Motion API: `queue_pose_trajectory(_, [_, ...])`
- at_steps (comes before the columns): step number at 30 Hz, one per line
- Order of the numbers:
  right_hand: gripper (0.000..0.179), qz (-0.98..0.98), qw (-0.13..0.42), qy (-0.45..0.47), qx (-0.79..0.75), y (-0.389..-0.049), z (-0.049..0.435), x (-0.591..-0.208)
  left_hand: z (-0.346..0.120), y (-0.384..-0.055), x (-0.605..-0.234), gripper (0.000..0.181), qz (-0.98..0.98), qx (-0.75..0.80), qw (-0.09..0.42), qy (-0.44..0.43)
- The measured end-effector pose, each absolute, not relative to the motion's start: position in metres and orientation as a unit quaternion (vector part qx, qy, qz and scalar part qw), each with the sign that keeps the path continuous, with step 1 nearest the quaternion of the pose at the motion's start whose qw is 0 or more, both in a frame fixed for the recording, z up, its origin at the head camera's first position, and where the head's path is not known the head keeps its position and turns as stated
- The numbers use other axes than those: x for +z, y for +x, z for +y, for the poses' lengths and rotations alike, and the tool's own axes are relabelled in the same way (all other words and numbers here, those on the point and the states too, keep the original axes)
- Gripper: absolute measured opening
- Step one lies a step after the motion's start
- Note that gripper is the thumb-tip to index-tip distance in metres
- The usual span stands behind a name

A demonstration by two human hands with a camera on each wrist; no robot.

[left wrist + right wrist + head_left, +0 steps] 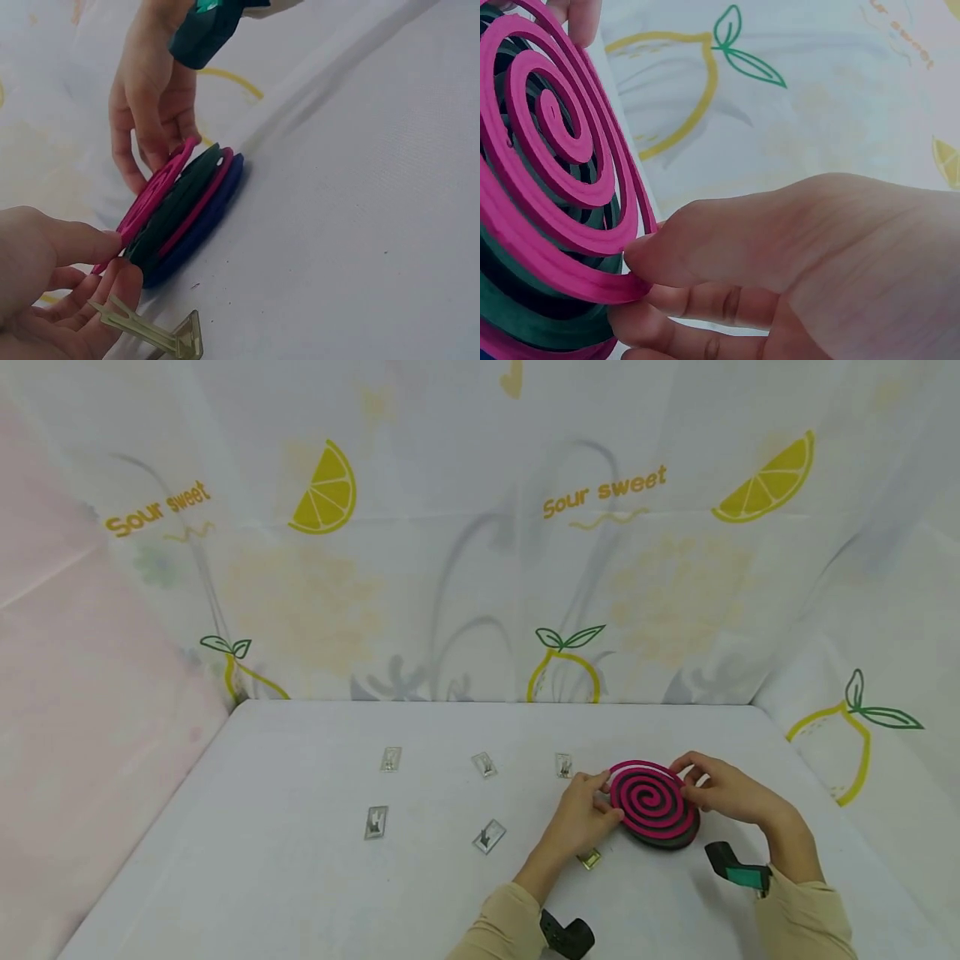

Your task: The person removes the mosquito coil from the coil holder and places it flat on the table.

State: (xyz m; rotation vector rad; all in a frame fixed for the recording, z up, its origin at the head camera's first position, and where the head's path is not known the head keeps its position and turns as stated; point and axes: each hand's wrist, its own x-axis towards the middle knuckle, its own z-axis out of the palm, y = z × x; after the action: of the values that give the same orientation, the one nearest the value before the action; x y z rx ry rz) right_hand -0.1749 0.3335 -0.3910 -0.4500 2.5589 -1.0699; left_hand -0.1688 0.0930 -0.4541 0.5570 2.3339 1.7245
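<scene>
A pink spiral disc [649,798] is tilted at the right of the table. My left hand [576,817] pinches its left edge between thumb and fingers. At the opposite edge, my right hand [727,789] pinches the pink coil [592,289] with the thumb on its face. Under it lies a stack of similar discs: dark green [176,206], another pink one and a blue one [202,236] at the bottom. The pink disc's lower part rests close against the green one. Beside my left wrist stands a gold-tinted hook on a small square plate [193,337].
Several small clear rectangular plates with hooks lie left of the hands, such as a back plate [484,765] and a front plate [489,837]. One plate [564,766] is just behind my left hand. Lemon-printed cloth [450,568] walls the white table [262,860].
</scene>
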Motion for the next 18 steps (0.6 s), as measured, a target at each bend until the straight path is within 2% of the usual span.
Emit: queue_pose_trajectory(18, [0.028,0.904,0.182,-0.138,-0.361,-0.1762,0.3346,-0.3948,0.0944,-0.1662,-0.4539,0.056,0.814,0.539,0.077,0.203])
